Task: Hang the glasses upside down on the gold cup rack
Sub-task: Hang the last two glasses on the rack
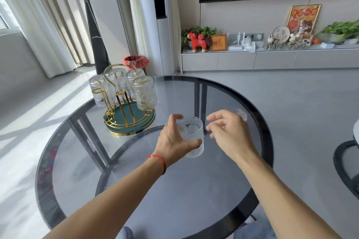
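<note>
The gold cup rack (114, 101) with a green base tray stands at the table's far left, and several ribbed clear glasses (144, 93) hang upside down on it. One bare gold prong (101, 93) faces front left. My left hand (174, 139) grips a ribbed glass (192, 134) upright just above the table's middle. My right hand (227, 130) hovers just right of that glass, fingers apart, holding nothing. Another ribbed glass (240, 113) stands on the table behind my right hand, mostly hidden by it.
The round smoked-glass table (174, 190) has a dark rim. A dark chair (347, 161) sits at the right edge. Beyond the table are a red-lined bin (136, 62), curtains and a low TV cabinet with ornaments.
</note>
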The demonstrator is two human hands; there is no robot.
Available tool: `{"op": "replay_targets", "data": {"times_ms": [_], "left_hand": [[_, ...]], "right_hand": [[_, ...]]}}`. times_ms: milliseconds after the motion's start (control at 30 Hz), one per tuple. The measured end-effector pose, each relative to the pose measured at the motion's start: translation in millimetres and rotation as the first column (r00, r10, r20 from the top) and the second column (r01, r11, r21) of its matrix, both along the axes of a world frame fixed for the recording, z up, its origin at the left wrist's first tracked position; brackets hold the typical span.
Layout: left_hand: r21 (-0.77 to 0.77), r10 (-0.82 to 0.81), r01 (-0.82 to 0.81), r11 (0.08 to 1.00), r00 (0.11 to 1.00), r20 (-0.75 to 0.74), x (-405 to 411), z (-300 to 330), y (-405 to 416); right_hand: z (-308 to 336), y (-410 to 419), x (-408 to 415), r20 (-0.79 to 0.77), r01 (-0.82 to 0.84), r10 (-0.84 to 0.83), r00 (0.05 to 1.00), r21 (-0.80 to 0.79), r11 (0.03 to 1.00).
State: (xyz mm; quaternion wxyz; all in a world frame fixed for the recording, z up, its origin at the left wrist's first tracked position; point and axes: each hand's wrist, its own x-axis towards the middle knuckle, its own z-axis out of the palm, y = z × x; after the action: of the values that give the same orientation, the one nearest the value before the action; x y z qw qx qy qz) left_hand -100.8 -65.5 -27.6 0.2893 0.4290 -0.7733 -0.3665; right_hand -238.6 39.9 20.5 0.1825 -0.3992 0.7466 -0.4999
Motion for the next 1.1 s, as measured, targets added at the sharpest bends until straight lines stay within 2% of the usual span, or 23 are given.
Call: {"op": "replay_targets", "data": {"times_ms": [100, 200, 300, 367, 433, 500, 567, 633, 700, 767, 800, 900, 967, 1100], "left_hand": [[0.197, 0.047, -0.021, 0.98, 0.991, -0.126, 35, -4, 5], [0.505, 0.155, 0.034, 0.862, 0.932, -0.327, 64, -5, 1], [0.626, 0.241, 0.093, 0.774, 0.871, -0.428, 85, -4, -7], [0.655, 0.27, 0.146, 0.742, 0.829, -0.49, 93, -1, -13], [0.666, 0.265, 0.217, 0.714, 0.796, -0.544, 99, 2, -18], [0.645, 0.24, 0.282, 0.711, 0.764, -0.599, 105, 4, -24], [0.595, 0.204, 0.256, 0.762, 0.777, -0.596, 114, 4, -32], [0.489, 0.15, 0.15, 0.859, 0.841, -0.521, 127, 4, -42], [0.311, 0.14, -0.013, 0.95, 0.911, -0.389, 142, 1, -53], [0.047, 0.145, -0.139, 0.989, 0.971, -0.187, 155, -5, -66], [-0.06, 0.144, -0.149, 0.987, 0.986, -0.083, 159, -10, -73], [-0.135, 0.124, -0.1, 0.986, 0.976, 0.181, 166, -23, -88], [-0.179, 0.114, -0.057, 0.982, 0.939, 0.326, 167, -35, -92], [-0.275, 0.14, -0.005, 0.962, 0.868, 0.476, 164, -50, -93]], "right_hand": [[-7, -6, 10, 0.156, -0.222, 0.206, 0.966, 0.098, 0.97], [-17, -15, 22, 0.123, -0.305, 0.285, 0.951, 0.2, 0.931], [-29, -24, 37, 0.203, -0.38, 0.332, 0.921, 0.293, 0.877], [-34, -32, 48, 0.391, -0.459, 0.348, 0.852, 0.24, 0.855], [-34, -40, 57, 0.562, -0.515, 0.376, 0.737, 0.107, 0.851], [-33, -48, 62, 0.638, -0.524, 0.417, 0.648, -0.025, 0.851], [-32, -56, 65, 0.644, -0.483, 0.437, 0.628, -0.118, 0.868], [-29, -62, 70, 0.56, -0.415, 0.424, 0.711, -0.152, 0.897], [-23, -65, 74, 0.419, -0.364, 0.395, 0.818, -0.156, 0.918], [-10, -67, 80, 0.312, -0.371, 0.412, 0.856, -0.184, 0.91], [-2, -68, 83, 0.275, -0.392, 0.438, 0.856, -0.206, 0.896], [24, -81, 102, 0.145, -0.436, 0.488, 0.861, -0.284, 0.854], [42, -101, 117, -0.003, -0.45, 0.473, 0.881, -0.312, 0.837], [71, -152, 144, -0.274, -0.443, 0.368, 0.888, -0.304, 0.843]]}}
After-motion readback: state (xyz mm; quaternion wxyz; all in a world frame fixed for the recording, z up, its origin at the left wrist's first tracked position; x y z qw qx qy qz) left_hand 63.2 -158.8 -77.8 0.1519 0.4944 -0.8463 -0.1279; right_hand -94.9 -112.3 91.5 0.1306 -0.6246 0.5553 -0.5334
